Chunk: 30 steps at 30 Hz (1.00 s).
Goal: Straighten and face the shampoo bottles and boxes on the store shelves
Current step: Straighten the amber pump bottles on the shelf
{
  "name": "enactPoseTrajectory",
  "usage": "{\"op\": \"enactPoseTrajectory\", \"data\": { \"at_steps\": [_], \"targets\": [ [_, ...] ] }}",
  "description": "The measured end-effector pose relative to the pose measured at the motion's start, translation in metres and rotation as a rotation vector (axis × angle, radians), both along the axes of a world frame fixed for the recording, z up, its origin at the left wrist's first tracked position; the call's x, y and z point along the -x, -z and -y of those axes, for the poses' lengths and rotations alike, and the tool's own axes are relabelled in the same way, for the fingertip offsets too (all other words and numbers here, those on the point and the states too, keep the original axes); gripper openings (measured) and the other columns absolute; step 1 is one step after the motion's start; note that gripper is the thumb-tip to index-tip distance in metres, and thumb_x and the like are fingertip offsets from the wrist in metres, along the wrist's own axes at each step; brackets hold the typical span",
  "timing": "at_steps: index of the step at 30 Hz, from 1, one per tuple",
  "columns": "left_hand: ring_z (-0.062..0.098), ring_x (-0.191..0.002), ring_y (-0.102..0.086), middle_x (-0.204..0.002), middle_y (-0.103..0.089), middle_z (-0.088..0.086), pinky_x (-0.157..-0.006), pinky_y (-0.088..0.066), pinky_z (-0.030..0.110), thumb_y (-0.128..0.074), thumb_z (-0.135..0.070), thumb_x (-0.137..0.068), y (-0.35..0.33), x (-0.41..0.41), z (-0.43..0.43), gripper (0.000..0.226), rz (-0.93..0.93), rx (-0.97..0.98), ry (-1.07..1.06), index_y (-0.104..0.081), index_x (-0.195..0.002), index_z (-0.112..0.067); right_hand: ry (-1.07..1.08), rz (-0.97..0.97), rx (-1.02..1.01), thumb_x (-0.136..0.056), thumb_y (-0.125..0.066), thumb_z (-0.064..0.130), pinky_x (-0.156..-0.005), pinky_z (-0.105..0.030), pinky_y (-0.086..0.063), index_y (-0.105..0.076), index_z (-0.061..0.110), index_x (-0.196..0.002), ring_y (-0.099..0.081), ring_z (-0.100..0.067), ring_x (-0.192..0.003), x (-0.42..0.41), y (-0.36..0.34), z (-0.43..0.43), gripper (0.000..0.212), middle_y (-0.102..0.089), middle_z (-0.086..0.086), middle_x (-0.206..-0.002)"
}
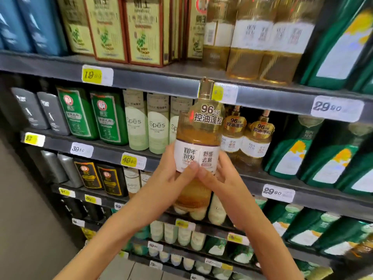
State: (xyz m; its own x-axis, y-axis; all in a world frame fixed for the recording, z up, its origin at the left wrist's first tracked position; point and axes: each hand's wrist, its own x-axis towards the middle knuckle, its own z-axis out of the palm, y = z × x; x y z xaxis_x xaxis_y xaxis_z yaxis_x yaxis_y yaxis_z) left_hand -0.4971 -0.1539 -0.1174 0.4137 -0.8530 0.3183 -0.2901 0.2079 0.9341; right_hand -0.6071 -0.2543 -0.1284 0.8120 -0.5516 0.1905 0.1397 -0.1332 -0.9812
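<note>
1. Amber bottle (198, 138): gold cap, white label facing the camera, upright with a slight tilt; held in the air in front of the shelves, clear of every shelf board.
2. Left hand (171, 176): wrapped around the bottle's left side at label height, thumb pressed on the label.
3. Right hand (220, 178): clasping the bottle's right side, thumb on the front beside the left thumb.
4. Matching amber bottles (247, 142): standing on the middle shelf just behind and right of the held one.
5. Pale green bottles (147, 122): same shelf, to its left.
6. Price tag (337, 109): on the shelf edge above, reading 29.90.
</note>
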Motion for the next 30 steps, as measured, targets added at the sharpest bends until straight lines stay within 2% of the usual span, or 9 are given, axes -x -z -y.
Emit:
{"op": "enactPoseTrajectory", "data": {
  "at_steps": [4, 7, 11, 14, 17, 20, 24, 28, 30],
  "targets": [
    [0.002, -0.117, -0.049, -0.125, -0.052, -0.007, -0.097, -0.04, 0.025, -0.048, -0.044, -0.079, -0.049, -0.017, 0.03, 0.033, 0.096, 0.1, -0.024, -0.046, -0.112, -0.044, 0.056, 0.106, 0.025, -0.061, -0.068, 0.053, -0.088, -0.026, -0.054, -0.046, 0.024, -0.127, -0.063, -0.005, -0.106, -0.015, -0.049, 0.023, 0.076, -0.067, 0.008, -0.117],
    [0.008, -0.116, -0.053, -0.122, -0.059, -0.006, -0.097, -0.042, 0.029, -0.051, -0.041, -0.085, -0.083, -0.024, 0.047, 0.028, 0.143, 0.255, -0.032, -0.052, -0.112, -0.04, 0.047, 0.195, 0.071, -0.066, -0.064, 0.047, -0.085, -0.03, -0.055, -0.05, 0.022, -0.122, -0.065, -0.01, -0.105, -0.028, -0.086, 0.039, 0.063, -0.068, 0.005, -0.114],
    [0.008, -0.111, -0.058, -0.123, -0.06, -0.002, -0.092, -0.049, 0.026, -0.048, -0.037, -0.085, -0.121, -0.042, 0.072, 0.047, 0.1, 0.31, 0.006, -0.048, -0.128, -0.019, 0.107, 0.225, 0.183, -0.08, -0.061, 0.039, -0.093, -0.04, -0.052, -0.052, 0.019, -0.127, -0.063, -0.014, -0.109, -0.046, -0.131, 0.058, 0.052, -0.065, -0.001, -0.12],
    [0.012, -0.115, -0.056, -0.129, -0.056, 0.002, -0.095, -0.05, 0.031, -0.043, -0.03, -0.092, -0.134, -0.057, 0.088, 0.046, 0.122, 0.292, 0.041, -0.04, -0.136, -0.015, 0.14, 0.205, 0.259, -0.09, -0.057, 0.028, -0.094, -0.042, -0.052, -0.055, 0.014, -0.124, -0.062, -0.016, -0.11, -0.055, -0.151, 0.07, 0.037, -0.064, -0.005, -0.119],
    [0.017, -0.117, -0.056, -0.129, -0.057, 0.006, -0.096, -0.048, 0.038, -0.044, -0.033, -0.089, -0.139, -0.069, 0.102, 0.051, 0.108, 0.27, 0.073, -0.041, -0.136, -0.014, 0.156, 0.18, 0.266, -0.093, -0.055, 0.026, -0.093, -0.043, -0.052, -0.055, 0.01, -0.124, -0.063, -0.019, -0.108, -0.063, -0.161, 0.08, 0.035, -0.065, -0.008, -0.117],
    [0.02, -0.113, -0.059, -0.125, -0.059, 0.007, -0.087, -0.052, 0.034, -0.047, -0.037, -0.085, -0.144, -0.079, 0.112, 0.053, 0.065, 0.273, 0.092, -0.045, -0.133, -0.013, 0.19, 0.168, 0.281, -0.093, -0.055, 0.028, -0.094, -0.042, -0.051, -0.056, 0.011, -0.124, -0.061, -0.02, -0.109, -0.07, -0.165, 0.087, 0.035, -0.064, -0.008, -0.117],
    [0.011, -0.113, -0.059, -0.125, -0.06, -0.001, -0.088, -0.052, 0.03, -0.05, -0.04, -0.083, -0.15, -0.094, 0.12, 0.057, 0.127, 0.25, 0.119, -0.043, -0.134, -0.017, 0.225, 0.191, 0.351, -0.093, -0.056, 0.027, -0.088, -0.03, -0.052, -0.056, 0.017, -0.121, -0.06, -0.011, -0.107, -0.078, -0.167, 0.095, 0.03, -0.064, -0.001, -0.116],
    [0.001, -0.104, -0.061, -0.121, -0.061, -0.004, -0.079, -0.051, 0.017, -0.048, -0.027, -0.089, -0.146, -0.099, 0.128, 0.044, 0.138, 0.264, 0.125, -0.043, -0.132, -0.017, 0.3, 0.183, 0.405, -0.093, -0.056, 0.023, -0.096, -0.04, -0.049, -0.055, 0.012, -0.124, -0.058, -0.017, -0.111, -0.088, -0.161, 0.1, 0.032, -0.062, -0.005, -0.119],
    [0.001, -0.108, -0.059, -0.123, -0.059, -0.002, -0.086, -0.05, 0.018, -0.045, -0.018, -0.094, -0.143, -0.099, 0.133, 0.038, 0.18, 0.286, 0.092, -0.042, -0.132, -0.017, 0.343, 0.195, 0.419, -0.093, -0.056, 0.019, -0.098, -0.043, -0.047, -0.054, 0.012, -0.124, -0.058, -0.017, -0.112, -0.094, -0.158, 0.101, 0.032, -0.062, -0.005, -0.12]
  ]
}}
